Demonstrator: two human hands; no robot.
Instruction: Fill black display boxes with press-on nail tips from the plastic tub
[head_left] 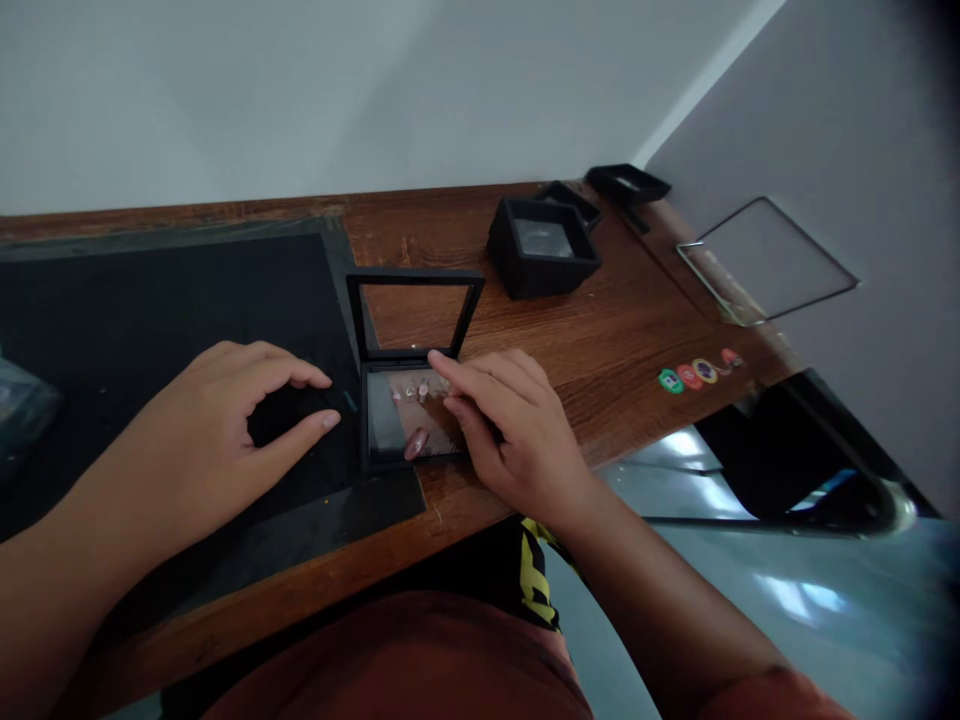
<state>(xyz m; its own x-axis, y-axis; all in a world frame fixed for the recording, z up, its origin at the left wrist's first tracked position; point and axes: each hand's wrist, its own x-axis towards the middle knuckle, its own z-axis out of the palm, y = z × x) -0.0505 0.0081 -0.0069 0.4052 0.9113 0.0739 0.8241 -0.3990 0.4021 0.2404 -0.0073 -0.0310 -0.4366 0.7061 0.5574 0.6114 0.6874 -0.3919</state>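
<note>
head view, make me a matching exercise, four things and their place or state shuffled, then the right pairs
1. left hand
2. right hand
3. black case
4. round stickers

A. in a row on the wooden tabletop
B. lid raised
C. left of the case, apart from it
D. over the case's right part

Pairs: 1-C, 2-D, 3-B, 4-A

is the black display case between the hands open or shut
Open: the black display case has its windowed lid raised at the back, and small shiny pieces show inside.
</note>
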